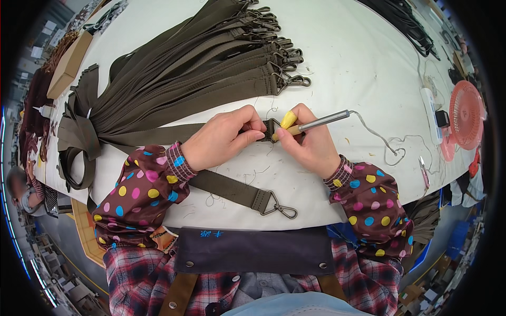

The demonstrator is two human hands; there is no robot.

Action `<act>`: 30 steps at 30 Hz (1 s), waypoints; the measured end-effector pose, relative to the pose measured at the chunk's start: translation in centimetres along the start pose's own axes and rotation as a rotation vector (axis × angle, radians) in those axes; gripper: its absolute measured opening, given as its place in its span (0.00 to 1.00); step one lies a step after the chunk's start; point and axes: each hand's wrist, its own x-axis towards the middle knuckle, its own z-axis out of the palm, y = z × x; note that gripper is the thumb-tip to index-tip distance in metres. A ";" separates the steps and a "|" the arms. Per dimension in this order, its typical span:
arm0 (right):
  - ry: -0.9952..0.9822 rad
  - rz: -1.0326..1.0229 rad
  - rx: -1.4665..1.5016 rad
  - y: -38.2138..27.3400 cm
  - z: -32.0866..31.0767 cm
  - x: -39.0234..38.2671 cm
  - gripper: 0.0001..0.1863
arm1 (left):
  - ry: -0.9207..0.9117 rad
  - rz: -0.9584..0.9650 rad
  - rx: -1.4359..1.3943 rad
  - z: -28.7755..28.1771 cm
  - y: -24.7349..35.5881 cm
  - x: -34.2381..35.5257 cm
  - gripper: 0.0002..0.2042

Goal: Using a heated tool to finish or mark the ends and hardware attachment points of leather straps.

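Note:
My left hand (224, 138) pinches the hook end of an olive-brown webbing strap (174, 134) between thumb and fingers. My right hand (314, 150) is closed round a corded, pen-shaped tool like a soldering iron (327, 120), silver at its upper part and tan nearer the fingers. Its working end meets the strap's stitched end beside a metal ring; the tip itself is too small to make out. Something yellow (288, 119) wraps my right index finger. Below my left wrist lies another strap end (226, 190) with a metal snap hook (283, 209).
A large bundle of similar straps (184, 68) fans across the white table (358, 68), hooks toward the right. Thread scraps lie about. To the right are a pink fan (466, 116), a white power strip (431, 116) and small snips (424, 173). A cardboard box (69, 65) stands left.

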 end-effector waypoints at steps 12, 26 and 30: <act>0.009 0.004 -0.034 -0.2 0.0 0.1 0.09 | 0.015 -0.023 -0.015 -0.1 0.3 0.1 0.08; 0.151 -0.032 0.199 0.0 -0.2 0.3 0.08 | -0.444 0.072 0.423 -5.1 2.6 0.4 0.10; 0.123 -0.057 0.180 0.2 0.1 0.4 0.08 | -0.324 0.171 0.439 -3.8 0.8 2.7 0.10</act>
